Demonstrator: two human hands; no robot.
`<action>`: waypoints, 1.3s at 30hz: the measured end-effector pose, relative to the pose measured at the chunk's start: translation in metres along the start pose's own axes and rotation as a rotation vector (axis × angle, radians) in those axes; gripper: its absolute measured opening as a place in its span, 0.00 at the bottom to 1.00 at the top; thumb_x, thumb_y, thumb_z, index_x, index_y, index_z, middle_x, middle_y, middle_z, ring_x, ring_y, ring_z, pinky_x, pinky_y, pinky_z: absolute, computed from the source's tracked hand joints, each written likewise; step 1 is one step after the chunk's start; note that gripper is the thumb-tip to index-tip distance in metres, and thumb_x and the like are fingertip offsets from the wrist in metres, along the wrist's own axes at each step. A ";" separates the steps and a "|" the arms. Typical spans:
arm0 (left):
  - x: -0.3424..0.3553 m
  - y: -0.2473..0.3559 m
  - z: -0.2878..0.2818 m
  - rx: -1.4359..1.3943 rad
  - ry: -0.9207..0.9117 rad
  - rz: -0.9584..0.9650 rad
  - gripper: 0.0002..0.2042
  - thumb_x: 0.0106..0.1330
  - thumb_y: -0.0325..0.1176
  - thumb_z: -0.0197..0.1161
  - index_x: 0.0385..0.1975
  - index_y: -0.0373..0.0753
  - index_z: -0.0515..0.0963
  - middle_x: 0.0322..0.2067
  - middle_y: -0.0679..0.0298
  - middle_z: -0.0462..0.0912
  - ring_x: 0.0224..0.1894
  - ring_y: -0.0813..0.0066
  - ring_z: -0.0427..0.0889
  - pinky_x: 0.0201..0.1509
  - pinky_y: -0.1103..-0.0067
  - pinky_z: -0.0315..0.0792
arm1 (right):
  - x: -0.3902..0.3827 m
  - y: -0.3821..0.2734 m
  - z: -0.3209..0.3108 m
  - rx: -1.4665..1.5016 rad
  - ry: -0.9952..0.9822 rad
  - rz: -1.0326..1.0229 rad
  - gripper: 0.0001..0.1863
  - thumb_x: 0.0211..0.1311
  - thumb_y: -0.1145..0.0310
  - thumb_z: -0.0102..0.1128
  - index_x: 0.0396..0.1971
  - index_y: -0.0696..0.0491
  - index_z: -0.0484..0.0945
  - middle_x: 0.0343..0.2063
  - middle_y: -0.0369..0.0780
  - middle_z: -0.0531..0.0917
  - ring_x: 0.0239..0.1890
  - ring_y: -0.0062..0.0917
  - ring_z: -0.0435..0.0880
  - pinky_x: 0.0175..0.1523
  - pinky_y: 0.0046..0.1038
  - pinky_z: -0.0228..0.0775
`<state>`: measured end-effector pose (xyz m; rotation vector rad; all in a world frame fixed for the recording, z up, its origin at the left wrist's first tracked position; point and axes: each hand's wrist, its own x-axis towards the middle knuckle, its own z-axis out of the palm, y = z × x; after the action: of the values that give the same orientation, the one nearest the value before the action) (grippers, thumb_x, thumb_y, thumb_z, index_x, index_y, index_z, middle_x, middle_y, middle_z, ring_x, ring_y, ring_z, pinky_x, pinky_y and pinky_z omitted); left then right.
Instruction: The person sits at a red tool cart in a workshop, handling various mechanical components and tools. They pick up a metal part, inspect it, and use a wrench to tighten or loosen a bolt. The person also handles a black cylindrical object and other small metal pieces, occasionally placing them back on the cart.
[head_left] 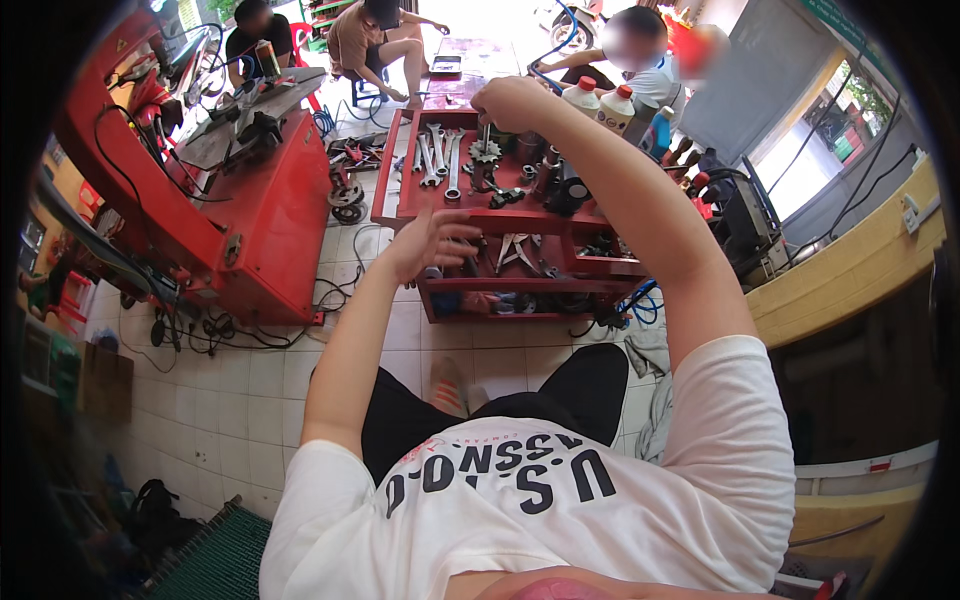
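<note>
Left hand (pixel 435 245): fingers spread, nothing visibly gripped, near front edge of red surface (pixel 412 203). Farther out, right hand (pixel 510 103): fingers curled shut, apparently pinching slim metal piece (pixel 485 132). Piece located over toothed metal part (pixel 485 152), right of wrenches (pixel 454 165); contact unclear. Recommended: maintain firm pinch; move piece along own axis, avoiding teeth. Long axis near upright; lower end points down toward toothed part.

1. Bright daylight enters from the top, bleaching the far background.
2. Fisheye distortion curves the long yellow ledge (pixel 850 268); black vignetting rings the view.
3. The bare left hand (pixel 428 245) shows slight motion blur.
</note>
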<state>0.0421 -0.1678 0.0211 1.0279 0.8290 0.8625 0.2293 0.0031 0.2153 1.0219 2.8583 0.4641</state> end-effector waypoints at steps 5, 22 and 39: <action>-0.108 -0.055 -0.028 -0.203 0.155 -0.020 0.42 0.78 0.70 0.29 0.75 0.38 0.60 0.65 0.50 0.76 0.61 0.54 0.81 0.66 0.61 0.73 | 0.007 0.002 0.011 -0.004 -0.036 0.013 0.14 0.65 0.59 0.70 0.47 0.48 0.87 0.46 0.42 0.88 0.53 0.40 0.87 0.55 0.45 0.80; -0.268 -0.105 -0.049 -0.440 0.602 0.165 0.28 0.81 0.60 0.43 0.64 0.44 0.70 0.57 0.57 0.81 0.53 0.61 0.85 0.59 0.67 0.76 | 0.060 -0.010 0.025 0.010 -0.101 0.031 0.15 0.63 0.61 0.71 0.46 0.52 0.87 0.47 0.46 0.88 0.53 0.42 0.87 0.56 0.46 0.78; -0.331 0.141 0.032 0.289 0.518 1.030 0.29 0.78 0.51 0.49 0.70 0.37 0.65 0.60 0.52 0.78 0.59 0.56 0.79 0.61 0.62 0.75 | -0.065 -0.099 -0.169 0.562 0.956 -0.367 0.23 0.65 0.58 0.68 0.56 0.52 0.80 0.39 0.49 0.87 0.47 0.39 0.89 0.52 0.44 0.78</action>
<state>-0.0970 -0.4360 0.2187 1.5461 0.8458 1.9836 0.1913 -0.1542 0.3435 0.2638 4.0704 0.1053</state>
